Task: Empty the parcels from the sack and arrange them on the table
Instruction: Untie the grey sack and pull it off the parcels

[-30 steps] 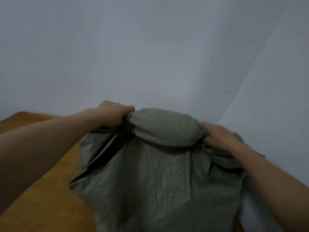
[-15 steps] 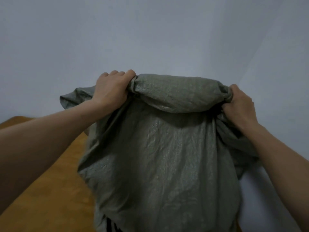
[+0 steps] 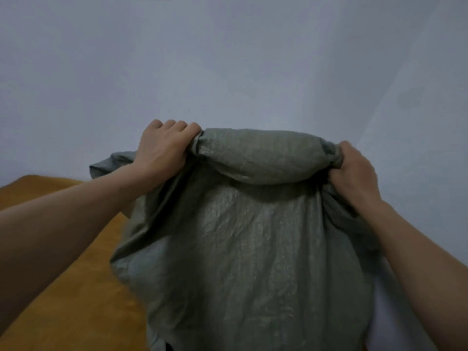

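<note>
The pale wall (image 3: pixel 228 59) fills most of my view, and the orange-brown table (image 3: pixel 63 287) runs along below on my left. Between them I hold the grey-green woven sack (image 3: pixel 240 249) up in the air, its body hanging slack towards the right part of the table. No parcel shows anywhere, so I cannot tell how many are inside or whether any have landed.

The sack itself is my biggest worry. It blocks my sight of whatever drops beneath it, so a parcel could bounce off the table or slide down by the wall without my seeing it. If several come loose together, they will probably land in a heap and knock each other about.

Across the top, a fat roll of cloth (image 3: pixel 258 155) bulges between my fists. I judge that something may be lodged in it, and it may not fall unless I shake harder.

My left hand (image 3: pixel 164 150) is clenched round bunched cloth at one end of the roll, my right hand (image 3: pixel 354 171) at the other. The weave looks slick, so a hard shake could pull a corner free and swing the load sideways.
</note>
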